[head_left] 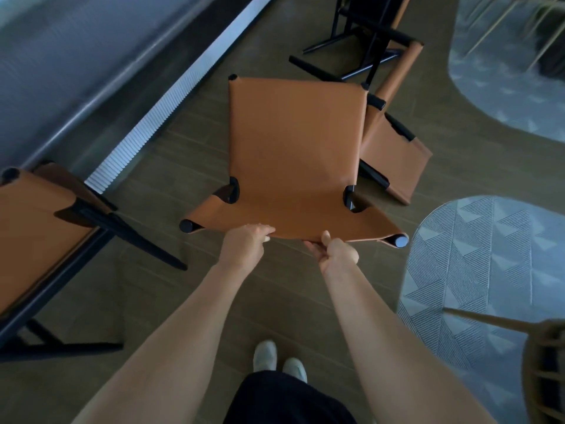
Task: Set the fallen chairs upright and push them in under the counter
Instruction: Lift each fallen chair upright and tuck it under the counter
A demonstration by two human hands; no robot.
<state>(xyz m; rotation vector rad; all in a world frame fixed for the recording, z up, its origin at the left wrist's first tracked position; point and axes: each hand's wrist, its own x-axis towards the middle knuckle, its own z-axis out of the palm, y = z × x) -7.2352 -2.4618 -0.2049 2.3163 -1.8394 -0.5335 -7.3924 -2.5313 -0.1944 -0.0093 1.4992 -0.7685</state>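
In the upper left of the frame a grey bench (61, 71) is seen, with a ribbed white strip along its foot. At the left edge a brown chair with black legs (33, 228) is tucked against the bench. In the upper right a fallen chair (394, 142) is seen on its side on the brown floor (189, 301), with its black legs stuck out sideways. It lies just beside the held chair (293, 148), on the right; whether the two touch cannot be told. A grey patterned rug (477, 255) is spread at the right. The held chair is in the middle of the frame. Its seat and back are made of smooth tan leather, and black round frame ends show at the corners. The near edge of the back is gripped by both hands: the left hand (244, 243) is curled over it, and the right hand (336, 252) pinches it, thumb on top.
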